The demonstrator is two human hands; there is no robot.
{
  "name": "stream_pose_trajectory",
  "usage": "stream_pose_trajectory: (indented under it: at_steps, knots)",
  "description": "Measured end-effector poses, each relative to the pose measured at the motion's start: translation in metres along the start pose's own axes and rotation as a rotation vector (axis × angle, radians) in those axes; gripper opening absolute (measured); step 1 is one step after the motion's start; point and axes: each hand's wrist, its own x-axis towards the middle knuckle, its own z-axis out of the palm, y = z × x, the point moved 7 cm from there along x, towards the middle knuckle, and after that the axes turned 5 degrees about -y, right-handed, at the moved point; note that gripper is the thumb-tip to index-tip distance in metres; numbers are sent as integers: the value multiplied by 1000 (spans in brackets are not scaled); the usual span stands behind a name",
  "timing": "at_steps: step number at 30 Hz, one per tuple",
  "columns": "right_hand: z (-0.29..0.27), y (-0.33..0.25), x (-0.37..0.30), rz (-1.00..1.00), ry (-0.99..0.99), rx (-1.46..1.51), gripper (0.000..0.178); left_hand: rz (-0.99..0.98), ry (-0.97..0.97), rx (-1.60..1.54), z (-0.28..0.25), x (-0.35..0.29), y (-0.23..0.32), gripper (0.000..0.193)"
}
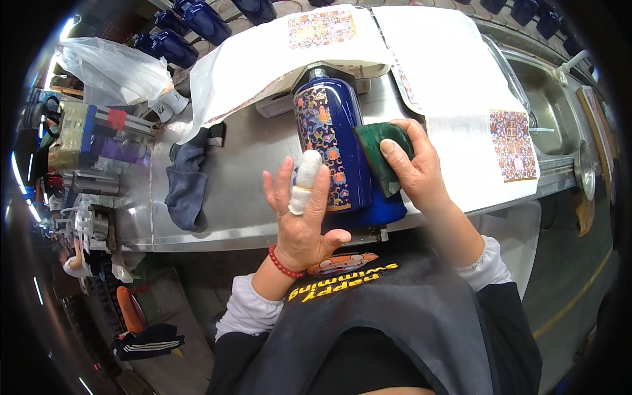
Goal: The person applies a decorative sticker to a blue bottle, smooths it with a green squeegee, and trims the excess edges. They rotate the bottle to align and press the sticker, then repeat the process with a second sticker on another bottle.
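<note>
Smoothing step: right hand clamps a green squeegee against the blue bottle, left hand open-fingered steadying it; next needs even pressure.

Left hand spread open, one finger bandaged; right hand fingers curled, gripping.

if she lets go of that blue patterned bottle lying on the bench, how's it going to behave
The blue bottle lies on its rounded side, so it could probably roll. Its glossy glaze looks slippery and likely breakable. The left hand is open beside it; the right hand presses a green pad against it.
</note>
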Motion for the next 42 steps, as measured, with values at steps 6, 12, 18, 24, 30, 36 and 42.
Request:
stream_pose_trajectory:
  at_steps: [6,12,18,24,30,36,42]
  knots:
    - [0,2,0,-13,4,4,25,169,-110,260,6,-4,10,85]
    - [0,4,0,-12,-7,-2,25,199,-117,125,4,-5,8,76]
    - [0,2,0,-19,9,3,25,176,-50,157,2,-8,8,64]
    - [-1,2,1,-33,7,-50,25,273,-122,139,6,-11,13,58]
    - [-1,3,0,-19,23,-41,25,81,9,-76,4,-17,-6,74]
    - [-3,-2,-1,-36,32,-130,27,208,-93,-43,6,-16,13,72]
    - [-2,5,-2,18,18,-82,31,-8,-63,-160,1,25,-18,105]
